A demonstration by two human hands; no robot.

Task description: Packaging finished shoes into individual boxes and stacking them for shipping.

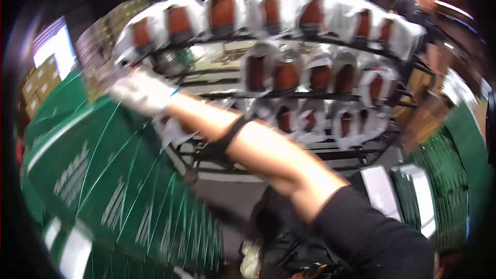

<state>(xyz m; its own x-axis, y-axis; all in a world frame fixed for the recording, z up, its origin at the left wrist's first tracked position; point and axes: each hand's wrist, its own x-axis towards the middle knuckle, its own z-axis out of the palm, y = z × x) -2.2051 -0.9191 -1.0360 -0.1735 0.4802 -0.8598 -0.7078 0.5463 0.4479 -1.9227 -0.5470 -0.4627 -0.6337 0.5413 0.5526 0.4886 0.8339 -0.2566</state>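
My right arm, in a black sleeve with a dark band on the forearm, reaches across to the left. Its white-gloved right hand [142,93] is at the top edge of a row of green flat boxes [98,160]; blur hides its fingers, and I cannot tell whether it grips a box. Close behind that hand is a rack [217,93] with white-wrapped items [223,13] that show reddish-brown fronts. Low in the middle, a pale patch [250,261] may be my gloved left hand, but its fingers cannot be made out.
More green boxes [444,175] stand stacked at the right, with white panels [423,196] beside them. A person [426,20] in dark clothes stands at the far right. Brown cartons [41,85] are piled at the far left.
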